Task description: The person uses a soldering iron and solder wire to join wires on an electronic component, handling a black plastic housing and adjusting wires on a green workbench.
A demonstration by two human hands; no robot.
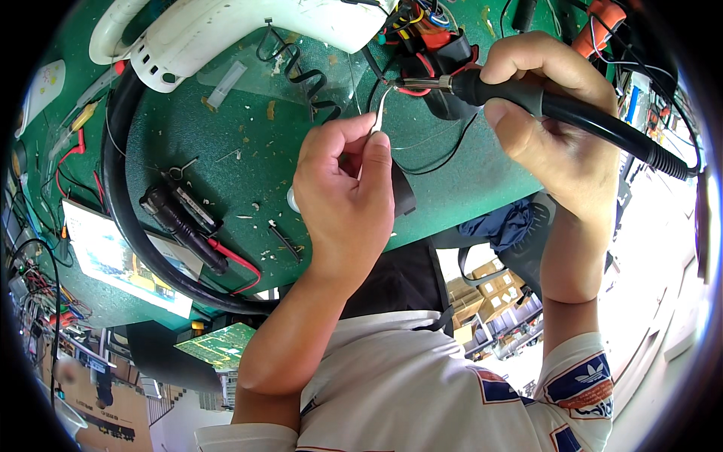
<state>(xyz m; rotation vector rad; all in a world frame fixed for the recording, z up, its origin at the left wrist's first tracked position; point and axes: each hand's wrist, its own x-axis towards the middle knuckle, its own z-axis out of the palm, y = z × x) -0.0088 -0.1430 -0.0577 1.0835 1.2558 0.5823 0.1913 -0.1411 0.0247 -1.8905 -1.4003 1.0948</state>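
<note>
A black soldering iron (476, 89) lies across my right hand (553, 124), gripped between thumb and fingers, its metal barrel aimed left. My left hand (343, 184) is closed in a pinch on a thin white wire (380, 109). This wire curves up from the fingertips to the iron's tip; whether the two touch is too small to tell. A dark, flat-ended piece (404, 194) shows beside my left palm, and I cannot tell if the hand holds it. Just behind the iron sits a black and red object (444, 64) with coloured wires.
Over the green mat (233, 158) arches a white lamp-like arm (226, 34), and a thick black tube (117, 181) curves down the left. A black flashlight-shaped tool (181, 226), a coiled black cord (305, 79), a bright sheet (113, 252) and a circuit board (218, 345) lie around.
</note>
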